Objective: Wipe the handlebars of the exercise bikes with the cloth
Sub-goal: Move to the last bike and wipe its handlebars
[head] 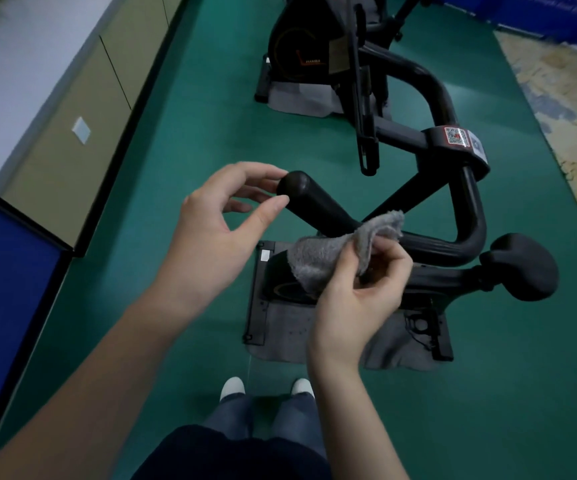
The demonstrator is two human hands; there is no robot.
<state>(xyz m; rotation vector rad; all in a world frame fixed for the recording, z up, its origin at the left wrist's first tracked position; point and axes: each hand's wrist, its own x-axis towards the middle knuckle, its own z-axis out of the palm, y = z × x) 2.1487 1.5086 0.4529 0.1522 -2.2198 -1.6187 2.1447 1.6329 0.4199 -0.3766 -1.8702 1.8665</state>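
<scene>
A black exercise bike handlebar (318,206) loops in front of me, its rounded near-left end pointing at my left hand (218,230). That hand is open, fingers curled apart just beside the bar's end, holding nothing. My right hand (359,292) pinches a fluffy grey cloth (335,251) that hangs just below and beside the bar's lower section. The bar's right end (522,268) is a thick black knob. A clamp with red and white stickers (456,140) joins the bar to the stem.
A second black exercise bike (314,53) stands farther ahead on a grey mat. My bike's base rests on a grey mat (280,337) on green flooring. A beige wall with black skirting runs along the left, a blue panel (0,292) at near left.
</scene>
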